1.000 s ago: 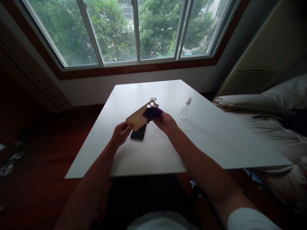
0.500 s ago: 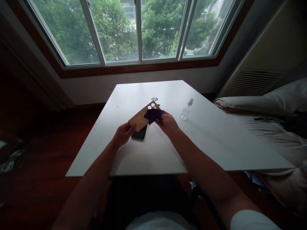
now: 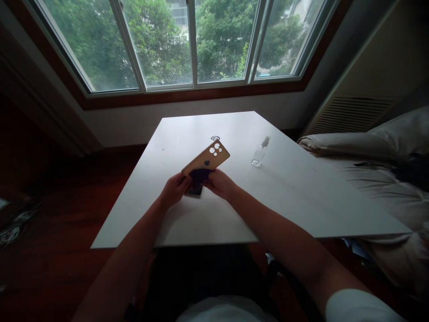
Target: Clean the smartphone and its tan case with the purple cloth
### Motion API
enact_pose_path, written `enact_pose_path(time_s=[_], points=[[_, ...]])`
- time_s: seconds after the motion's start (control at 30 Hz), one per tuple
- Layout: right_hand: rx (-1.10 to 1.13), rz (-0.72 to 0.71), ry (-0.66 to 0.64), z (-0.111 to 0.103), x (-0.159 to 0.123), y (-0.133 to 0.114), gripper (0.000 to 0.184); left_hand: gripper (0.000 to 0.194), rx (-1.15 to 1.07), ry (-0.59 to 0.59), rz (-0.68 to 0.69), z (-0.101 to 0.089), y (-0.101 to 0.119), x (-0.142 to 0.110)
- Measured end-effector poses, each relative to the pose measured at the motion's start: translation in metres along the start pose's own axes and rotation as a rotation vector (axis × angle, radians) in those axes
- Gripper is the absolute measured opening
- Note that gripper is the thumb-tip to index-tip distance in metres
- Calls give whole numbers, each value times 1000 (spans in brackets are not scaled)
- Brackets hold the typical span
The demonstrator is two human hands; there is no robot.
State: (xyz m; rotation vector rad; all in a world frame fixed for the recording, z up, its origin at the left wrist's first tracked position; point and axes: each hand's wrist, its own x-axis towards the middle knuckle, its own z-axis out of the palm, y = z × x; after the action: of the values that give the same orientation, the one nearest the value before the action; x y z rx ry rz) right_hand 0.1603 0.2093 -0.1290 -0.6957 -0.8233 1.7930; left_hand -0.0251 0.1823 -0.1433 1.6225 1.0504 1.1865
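A tan phone case point(image 3: 207, 161) with round camera holes is held up over the white table point(image 3: 295, 192), tilted up to the right. My left hand point(image 3: 174, 189) grips its lower left end. Just right of that, my right hand point(image 3: 218, 184) is closed on a purple cloth point(image 3: 199, 175), pressed against the case's lower edge and partly hidden behind it. A dark phone point(image 3: 195, 191) lies flat on the table under both hands, mostly covered.
A small clear spray bottle point(image 3: 259, 152) stands on the table to the right of the case. A small round ring point(image 3: 215, 138) lies behind it. A bed with pillows point(image 3: 375, 143) is at the right, and windows span the far wall.
My right hand slid the purple cloth from the case's camera end down to its lower end, near my left hand. The case's upper part is now uncovered.
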Motion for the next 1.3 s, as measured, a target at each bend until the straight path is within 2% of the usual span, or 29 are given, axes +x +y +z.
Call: enact_pose_path(time_s=[0.13, 0.27, 0.4, 0.5, 0.7, 0.9, 1.0, 1.1, 1.2, 1.3], points=[[55, -24, 26, 3, 0, 0, 32, 47, -22, -27, -17, -1, 3, 0], [69, -43, 55, 4, -1, -10, 32, 44, -53, 10, 1, -3, 6, 0], [107, -96, 152, -6, 4, -30, 40, 41, -74, 79, 9, -7, 8, 2], [149, -136, 201, -15, 10, -43, 36, 43, -73, 108, 8, -9, 8, 2], [267, -205, 171, -15, 15, -50, 30, 44, -81, 43, -22, -9, 8, 1], [319, -237, 287, -23, 22, -47, 29, 44, -66, 7, -29, -7, 7, 0], [255, -282, 286, -27, 23, -45, 28, 45, -84, 8, -33, -7, 6, 0], [167, -314, 278, -28, 20, -44, 38, 46, -85, 42, -31, -9, 5, 0], [100, -308, 198, -24, 15, -42, 44, 46, -71, 68, -23, -10, 3, 1], [36, -264, 111, -13, 8, -34, 41, 45, -72, 66, -19, -6, 2, 1]])
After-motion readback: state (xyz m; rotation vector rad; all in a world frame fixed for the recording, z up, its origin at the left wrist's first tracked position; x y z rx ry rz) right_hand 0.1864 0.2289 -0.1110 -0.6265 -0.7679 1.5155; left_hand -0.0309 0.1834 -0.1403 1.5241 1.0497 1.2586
